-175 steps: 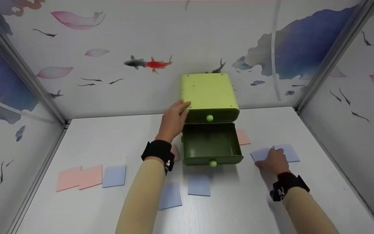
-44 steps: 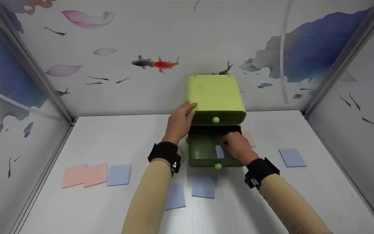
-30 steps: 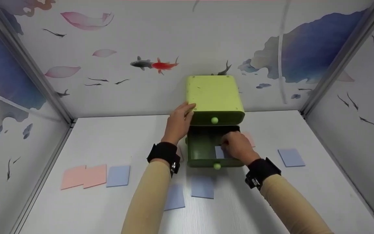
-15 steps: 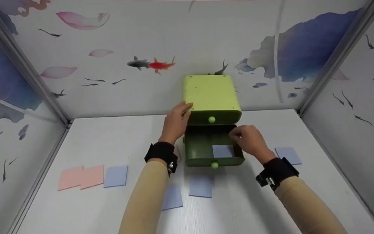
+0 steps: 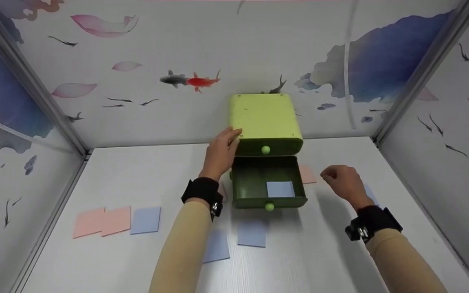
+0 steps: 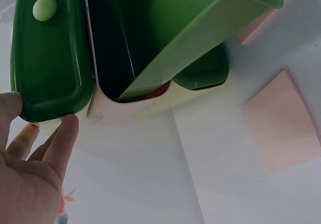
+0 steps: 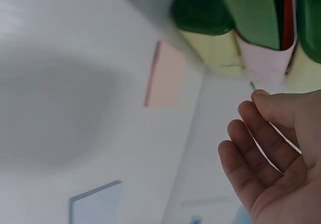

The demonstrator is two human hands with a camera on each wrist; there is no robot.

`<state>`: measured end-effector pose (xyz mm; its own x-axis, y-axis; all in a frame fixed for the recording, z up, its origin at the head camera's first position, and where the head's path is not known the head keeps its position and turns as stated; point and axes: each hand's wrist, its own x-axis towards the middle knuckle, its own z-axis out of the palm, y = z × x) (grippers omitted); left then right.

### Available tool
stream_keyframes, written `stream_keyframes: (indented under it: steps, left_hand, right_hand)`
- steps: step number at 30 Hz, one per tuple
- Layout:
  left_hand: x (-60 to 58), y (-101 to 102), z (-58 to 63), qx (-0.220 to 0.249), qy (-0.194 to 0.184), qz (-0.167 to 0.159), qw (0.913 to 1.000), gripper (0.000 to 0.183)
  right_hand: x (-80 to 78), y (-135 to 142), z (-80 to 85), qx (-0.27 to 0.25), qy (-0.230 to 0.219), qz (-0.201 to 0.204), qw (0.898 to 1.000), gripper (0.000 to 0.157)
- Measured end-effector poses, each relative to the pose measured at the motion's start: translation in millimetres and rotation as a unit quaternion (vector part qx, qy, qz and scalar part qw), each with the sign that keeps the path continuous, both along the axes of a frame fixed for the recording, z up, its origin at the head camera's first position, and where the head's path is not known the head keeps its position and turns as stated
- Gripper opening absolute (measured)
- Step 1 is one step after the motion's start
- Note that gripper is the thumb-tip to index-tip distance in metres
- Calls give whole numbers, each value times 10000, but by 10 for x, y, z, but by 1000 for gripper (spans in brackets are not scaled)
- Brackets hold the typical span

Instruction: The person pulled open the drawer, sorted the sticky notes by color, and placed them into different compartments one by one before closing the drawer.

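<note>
My left hand (image 5: 220,154) rests at the upper left edge of a small green drawer cabinet (image 5: 265,116), its fairly straight fingertips touching the corner. In the left wrist view, the fingertips (image 6: 68,121) lie against the side of the top drawer section. Below the shut top drawer, a dark green drawer (image 5: 250,179) is pulled out. One light blue square card (image 5: 281,189) lies flat inside it, toward the front right. My right hand (image 5: 344,183) hovers right of the drawer, fingers loosely bent, holding nothing. The right wrist view shows its relaxed fingers (image 7: 251,148) apart from everything.
Two pink cards (image 5: 115,221) and a blue card (image 5: 145,220) lie at the left on the white table (image 5: 299,260). Two blue cards (image 5: 252,234) lie in front of the cabinet. A pink card (image 5: 307,174) sits beside it; my right hand partly hides another blue card (image 5: 371,194).
My right hand has carried a blue card from the right side into the drawer, let go of it and drawn back to the right. My left hand stays at the cabinet.
</note>
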<state>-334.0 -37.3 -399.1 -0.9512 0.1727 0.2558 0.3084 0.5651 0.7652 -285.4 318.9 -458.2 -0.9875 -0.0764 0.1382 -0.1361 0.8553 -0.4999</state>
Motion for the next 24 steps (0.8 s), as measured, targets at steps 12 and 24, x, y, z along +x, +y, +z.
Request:
stream_keyframes:
  steps: [12,24]
  left_hand:
    - [-8,6,-10,-39,14,-18,10000,37]
    - [-16,2,-25,3,70,-52,10000,37]
  right_hand:
    - [227,515,-539,760,-1332,-668,9859,41]
    - [288,566,-672,729,-1738,-684,9797,54]
